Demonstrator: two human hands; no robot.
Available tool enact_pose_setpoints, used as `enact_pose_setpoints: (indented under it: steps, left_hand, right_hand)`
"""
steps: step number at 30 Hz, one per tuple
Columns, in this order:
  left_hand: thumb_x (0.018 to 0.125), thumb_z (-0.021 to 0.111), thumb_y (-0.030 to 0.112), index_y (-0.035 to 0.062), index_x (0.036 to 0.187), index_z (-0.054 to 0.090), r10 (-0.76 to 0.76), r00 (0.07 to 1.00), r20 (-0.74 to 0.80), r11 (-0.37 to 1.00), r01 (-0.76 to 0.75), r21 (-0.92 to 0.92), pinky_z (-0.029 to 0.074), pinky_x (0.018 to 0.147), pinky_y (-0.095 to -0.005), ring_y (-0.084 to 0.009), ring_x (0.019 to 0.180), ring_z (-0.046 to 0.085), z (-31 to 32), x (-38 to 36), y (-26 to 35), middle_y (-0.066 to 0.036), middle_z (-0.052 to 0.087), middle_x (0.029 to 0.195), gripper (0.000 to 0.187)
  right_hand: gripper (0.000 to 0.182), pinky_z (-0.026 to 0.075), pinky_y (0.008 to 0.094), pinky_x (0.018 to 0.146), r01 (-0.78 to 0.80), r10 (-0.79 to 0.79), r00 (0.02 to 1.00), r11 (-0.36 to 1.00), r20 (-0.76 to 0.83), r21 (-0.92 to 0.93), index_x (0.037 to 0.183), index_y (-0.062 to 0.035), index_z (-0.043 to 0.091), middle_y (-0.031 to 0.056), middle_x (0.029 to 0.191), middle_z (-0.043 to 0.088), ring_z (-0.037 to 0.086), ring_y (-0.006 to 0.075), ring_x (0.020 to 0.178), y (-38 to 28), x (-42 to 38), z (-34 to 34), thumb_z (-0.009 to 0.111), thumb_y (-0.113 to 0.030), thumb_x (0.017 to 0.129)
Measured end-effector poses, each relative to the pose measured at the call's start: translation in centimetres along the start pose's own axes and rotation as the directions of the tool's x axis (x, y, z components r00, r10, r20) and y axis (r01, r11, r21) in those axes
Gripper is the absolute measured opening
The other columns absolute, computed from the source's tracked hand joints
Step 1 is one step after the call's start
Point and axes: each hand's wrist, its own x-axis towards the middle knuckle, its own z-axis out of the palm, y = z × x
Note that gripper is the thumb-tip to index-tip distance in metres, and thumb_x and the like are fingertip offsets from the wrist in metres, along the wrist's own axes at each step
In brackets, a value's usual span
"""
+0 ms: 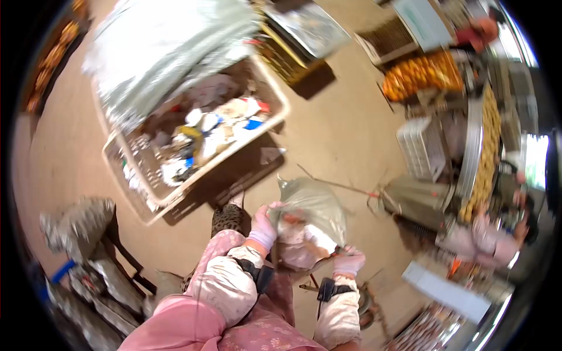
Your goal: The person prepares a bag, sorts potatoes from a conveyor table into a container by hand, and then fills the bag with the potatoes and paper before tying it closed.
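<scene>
Both of my hands, in pink gloves, hold a crumpled translucent plastic bag with pale wrappers and scraps inside it. My left hand grips the bag's left edge near its top. My right hand grips the lower right edge. The bag hangs over a concrete floor, a little in front of my knees. Padded white sleeves with black straps cover my forearms.
A large beige crate full of mixed rubbish stands ahead on the left, with a big plastic sheet over its far side. A conveyor carrying yellow-orange produce runs along the right, where another person works. White crates stand nearby.
</scene>
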Motion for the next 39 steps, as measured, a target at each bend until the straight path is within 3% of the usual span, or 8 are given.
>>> enact_pose_setpoints:
  steps: [4, 8, 13, 16, 27, 35, 37, 39]
  left_hand:
    - [0.097, 0.056, 0.03, 0.0033, 0.105, 0.072, -0.598, 0.8, -0.06, 0.617, 0.411, -0.671, 0.055, 0.085, -0.0386, -0.0281, 0.087, 0.068, -9.4, -3.8, -0.2, -0.013, 0.072, 0.096, 0.032]
    - [0.093, 0.055, 0.028, 0.0047, 0.094, 0.075, 0.071, 0.961, -0.267, 0.935, 0.029, 0.353, 0.055, 0.089, -0.0395, -0.029, 0.094, 0.068, -14.8, -16.6, 4.1, -0.014, 0.074, 0.103, 0.03]
    - [0.086, 0.058, 0.02, 0.0044, 0.099, 0.067, -0.564, 0.825, -0.038, 0.29, 0.155, -0.944, 0.049, 0.095, -0.0503, -0.0351, 0.104, 0.062, -17.8, -28.6, 1.5, -0.018, 0.068, 0.112, 0.022]
    - [0.086, 0.051, 0.025, 0.0067, 0.093, 0.067, -0.477, 0.723, -0.5, 0.575, -0.173, -0.8, 0.046, 0.095, -0.0432, -0.0319, 0.1, 0.06, -20.1, -36.4, -1.1, -0.015, 0.067, 0.107, 0.025]
    - [0.1, 0.046, 0.034, 0.0065, 0.097, 0.065, -0.516, 0.608, -0.603, -0.233, -0.777, -0.585, 0.045, 0.102, -0.0433, -0.0286, 0.106, 0.062, -22.2, -53.9, -14.4, -0.013, 0.069, 0.111, 0.034]
    - [0.105, 0.043, 0.034, 0.0034, 0.115, 0.067, -0.855, 0.097, -0.509, -0.089, -0.995, -0.041, 0.051, 0.094, -0.0393, -0.0257, 0.095, 0.068, -34.3, -51.0, -27.5, -0.01, 0.072, 0.107, 0.041]
    - [0.104, 0.041, 0.039, 0.0032, 0.112, 0.067, -0.642, 0.32, -0.697, -0.326, -0.936, -0.13, 0.05, 0.098, -0.0427, -0.0303, 0.104, 0.066, -35.1, -55.7, -23.2, -0.017, 0.07, 0.114, 0.045]
    - [0.099, 0.043, 0.037, 0.0045, 0.094, 0.06, -0.724, 0.243, -0.646, -0.29, -0.956, -0.034, 0.048, 0.101, -0.0512, -0.0396, 0.11, 0.061, -36.2, -57.3, -19.7, -0.023, 0.066, 0.118, 0.037]
  right_hand:
    - [0.017, 0.042, 0.0416, 0.078, -0.043, 0.083, 0.964, 0.986, 0.253, -0.161, 0.062, -0.0161, 0.031, 0.0081, 0.062, 0.038, 0.042, 0.0274, 0.065, 0.9, -8.1, 0.1, 0.042, -0.008, 0.073]
    - [0.023, 0.047, 0.0447, 0.082, -0.098, 0.222, 0.858, 0.956, 0.463, -0.276, 0.058, -0.0162, 0.03, 0.0085, 0.056, 0.038, 0.042, 0.0279, 0.06, -0.1, -11.8, -3.6, 0.044, -0.011, 0.075]
    - [0.016, 0.047, 0.0406, 0.08, -0.053, 0.327, 0.723, 0.904, 0.608, -0.423, 0.059, -0.0132, 0.036, 0.0084, 0.056, 0.038, 0.043, 0.0268, 0.063, 0.0, -13.5, -7.7, 0.044, -0.011, 0.072]
    - [0.021, 0.047, 0.0395, 0.077, 0.06, 0.437, 0.493, 0.846, 0.753, -0.53, 0.06, -0.0132, 0.037, 0.0084, 0.053, 0.039, 0.046, 0.0261, 0.063, 3.4, -19.3, -7.0, 0.043, -0.015, 0.08]
    - [0.027, 0.04, 0.0376, 0.069, 0.476, 0.957, -0.075, 0.281, 0.28, -0.833, 0.06, -0.01, 0.046, 0.0116, 0.061, 0.046, 0.049, 0.0269, 0.067, 17.1, -40.2, -8.7, 0.046, -0.018, 0.085]
    - [0.015, 0.05, 0.0349, 0.063, 0.739, 0.879, -0.465, 0.451, -0.107, 0.501, 0.071, -0.0032, 0.06, 0.0097, 0.068, 0.063, 0.059, 0.0214, 0.065, 49.1, -49.9, -17.1, 0.055, -0.004, 0.085]
    - [0.027, 0.046, 0.0357, 0.055, 0.603, 0.766, -0.6, 0.622, -0.229, 0.5, 0.068, -0.0062, 0.055, 0.0072, 0.063, 0.056, 0.05, 0.0213, 0.055, 47.6, -54.4, -19.9, 0.054, -0.021, 0.09]
    - [0.03, 0.044, 0.0387, 0.055, 0.98, 0.999, -0.008, 0.016, 0.038, -0.197, 0.069, -0.007, 0.051, 0.0075, 0.06, 0.049, 0.044, 0.0246, 0.053, 47.2, -57.0, -19.9, 0.051, -0.027, 0.092]
